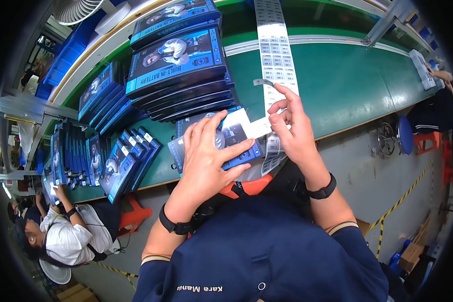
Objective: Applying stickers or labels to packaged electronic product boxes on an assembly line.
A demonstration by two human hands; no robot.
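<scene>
My left hand (206, 153) lies with spread fingers across a flat dark-blue printed box (236, 153), pressing it at the table's near edge. A white flap or card (258, 127) sticks out from the box toward my right hand (291, 121). On my right index fingertip hangs a small narrow label (262, 82). My right thumb and other fingers are bent close together by the white piece, and I cannot tell whether they grip it. Under and beyond the right hand runs a long sheet of printed labels (277, 55), its near end curling over the table edge.
Tall stacks of the same boxes (178, 55) stand just beyond my left hand on the green table (337, 80). More boxes (128, 156) lean in rows at left. A co-worker in a white shirt (75, 234) sits at left; another person's hand (440, 74) is at far right.
</scene>
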